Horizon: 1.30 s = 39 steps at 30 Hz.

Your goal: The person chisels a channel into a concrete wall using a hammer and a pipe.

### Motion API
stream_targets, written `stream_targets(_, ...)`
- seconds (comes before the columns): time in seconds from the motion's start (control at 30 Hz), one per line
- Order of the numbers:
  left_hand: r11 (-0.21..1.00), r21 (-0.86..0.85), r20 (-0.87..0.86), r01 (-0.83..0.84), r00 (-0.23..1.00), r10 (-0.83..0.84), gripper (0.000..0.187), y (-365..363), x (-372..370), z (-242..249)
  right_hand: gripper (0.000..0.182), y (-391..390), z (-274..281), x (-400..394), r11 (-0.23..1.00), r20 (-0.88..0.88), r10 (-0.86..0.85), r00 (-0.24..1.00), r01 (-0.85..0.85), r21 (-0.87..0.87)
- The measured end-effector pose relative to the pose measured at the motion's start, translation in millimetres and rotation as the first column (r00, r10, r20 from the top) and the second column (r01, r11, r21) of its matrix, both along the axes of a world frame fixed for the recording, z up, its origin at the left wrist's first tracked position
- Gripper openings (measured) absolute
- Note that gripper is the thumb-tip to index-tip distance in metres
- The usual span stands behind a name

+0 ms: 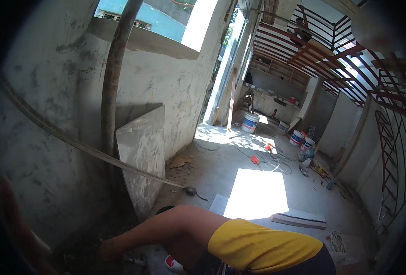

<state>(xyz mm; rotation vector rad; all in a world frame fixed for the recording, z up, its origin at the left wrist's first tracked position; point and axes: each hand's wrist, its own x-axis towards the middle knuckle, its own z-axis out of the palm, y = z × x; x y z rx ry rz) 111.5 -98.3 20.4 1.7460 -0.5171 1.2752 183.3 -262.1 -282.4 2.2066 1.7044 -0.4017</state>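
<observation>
My right arm, in a yellow sleeve, reaches across the bottom to the lower left. My right hand is low in dark shadow near the wall's foot, its fingers hidden, so I cannot tell what it holds. Along the left edge, dim and blurred, is my left hand, its fingers hard to make out. A tape measure lies on the floor past my elbow, its blade stretched out toward the upper left. Behind the blade, a grey board leans against the wall beside a rusty upright pipe.
A red and white shoe shows below my arm. Beyond lie a pale slab, cables and orange tools. Paint buckets stand farther back. A person is up on the red metal framework. A coiled white cable lies right.
</observation>
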Motion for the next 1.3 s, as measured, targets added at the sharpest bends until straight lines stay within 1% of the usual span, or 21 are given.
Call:
stream_targets(0.07, 0.999, 0.027, -0.065, -0.018, 0.998, 0.02, 0.032, 6.2, 13.3, -19.1, 0.041, 1.5, -6.4, 1.6, 1.0, 0.0, 0.0, 1.0, 0.0, -0.007)
stream_targets(0.13, 0.998, 0.052, -0.129, -0.032, 0.991, 0.039, 0.024, 10.7, 28.9, -36.3, 0.04, 1.2, -12.6, 2.4, 0.998, 0.006, -0.036, 0.999, 0.036, 0.051)
stream_targets(0.2, 0.997, 0.061, -0.159, -0.036, 0.986, 0.045, 0.022, 8.6, 31.3, -37.6, 0.04, 1.2, -9.9, 1.3, 0.999, 0.012, -0.037, 0.999, 0.036, 0.028)
stream_targets(0.27, 0.996, 0.085, -0.211, 0.015, 0.978, 0.003, 0.012, 3.7, 28.7, -34.7, 0.04, 2.4, -12.6, 1.3, 0.999, 0.014, -0.04, 0.999, 0.04, 0.008)
stream_targets(0.37, 0.993, 0.113, -0.157, -0.017, 0.987, 0.035, 0.009, 6.5, 38.3, -41.2, 0.041, 3.2, -11.1, 1.8, 0.998, 0.0, -0.048, 0.999, 0.048, -0.046)
stream_targets(0.4, 0.994, 0.112, -0.156, -0.016, 0.987, 0.034, 0.009, 3.1, 37.9, -39.7, 0.042, 1.7, -7.6, 0.8, 1.0, -0.001, -0.022, 1.0, 0.022, -0.019)
stream_targets(0.47, 0.975, 0.131, -0.111, -0.179, 0.975, 0.194, 0.011, -4.8, 36.3, -35.6, 0.044, 0.7, -0.5, -1.7, 1.0, 0.002, 0.006, 1.0, -0.006, 0.005)
stream_targets(0.5, 0.975, 0.129, -0.109, -0.181, 0.975, 0.196, 0.011, -4.0, 39.9, -37.6, 0.045, 1.1, 0.0, -1.8, 1.0, 0.004, 0.002, 1.0, -0.002, 0.002)
stream_targets(0.57, 0.988, 0.128, -0.006, -0.09, 0.996, 0.092, 0.012, 3.2, 52.2, -45.2, 0.046, 1.6, 1.7, -0.1, 1.0, 0.008, 0.001, 1.0, -0.001, -0.002)
stream_targets(0.6, 0.988, 0.128, -0.005, -0.092, 0.996, 0.093, 0.012, 7.1, 56.1, -48.3, 0.047, 2.8, 0.7, 1.0, 1.0, -0.017, -0.017, 1.0, 0.017, -0.015)
stream_targets(0.67, 0.991, 0.12, -0.196, -0.058, 0.977, 0.081, 0.02, 14.2, 61.0, -51.8, 0.048, 3.0, -1.9, 2.5, 0.999, -0.041, -0.037, 0.998, 0.036, -0.026)
stream_targets(0.7, 0.991, 0.121, -0.195, -0.058, 0.978, 0.081, 0.02, 13.5, 57.4, -48.8, 0.042, 2.6, -5.1, 3.7, 1.0, -0.036, -0.021, 0.999, 0.021, 0.016)
stream_targets(0.73, 0.984, 0.164, -0.178, -0.074, 0.979, 0.103, 0.022, 11.4, 50.8, -44.4, 0.037, 2.1, -8.2, 5.0, 0.998, -0.031, -0.005, 1.0, 0.007, 0.057)
stream_targets(0.8, 0.975, 0.203, -0.158, -0.089, 0.98, 0.122, 0.024, 9.3, 51.6, -43.7, 0.036, 7.1, -22.4, 17.0, 0.999, -0.022, -0.008, 1.0, 0.008, 0.033)
stream_targets(0.87, 0.993, 0.112, -0.093, -0.031, 0.995, 0.041, 0.026, 7.7, 62.3, -51.2, 0.035, 8.2, -40.5, 25.1, 1.0, -0.013, -0.012, 1.0, 0.012, 0.007)
stream_targets(0.9, 0.993, 0.11, -0.09, -0.028, 0.995, 0.038, 0.026, 0.2, 63.4, -50.8, 0.035, 7.1, -42.8, 25.8, 0.999, -0.003, -0.03, 1.0, 0.03, 0.039)
stream_targets(0.97, 0.981, 0.049, 0.037, -0.187, 0.982, 0.186, 0.026, -15.6, 63.2, -48.5, 0.036, 5.9, -47.2, 28.2, 0.996, 0.009, -0.051, 0.999, 0.05, 0.071)
stream_targets(1.1, 0.987, 0.102, 0.049, -0.127, 0.991, 0.123, 0.025, -11.8, 61.3, -44.5, 0.038, 6.2, -43.3, 27.8, 0.998, 0.009, -0.009, 1.0, 0.009, 0.056)
stream_targets(1.17, 0.987, 0.161, -0.111, 0.015, 0.994, 0.003, 0.026, -10.5, 53.5, -36.7, 0.039, 5.0, -37.8, 27.0, 1.0, 0.029, -0.013, 0.999, 0.012, 0.029)
stream_targets(1.23, 0.989, 0.146, -0.068, -0.008, 0.997, 0.018, 0.025, -15.0, 63.3, -46.3, 0.039, 5.6, -45.5, 31.8, 0.994, -0.01, 0.066, 0.998, -0.065, 0.089)
stream_targets(1.3, 0.991, 0.133, -0.025, -0.032, 0.999, 0.035, 0.025, -17.3, 65.7, -47.4, 0.039, 6.2, -51.7, 34.3, 0.996, -0.012, 0.034, 0.999, -0.032, 0.088)
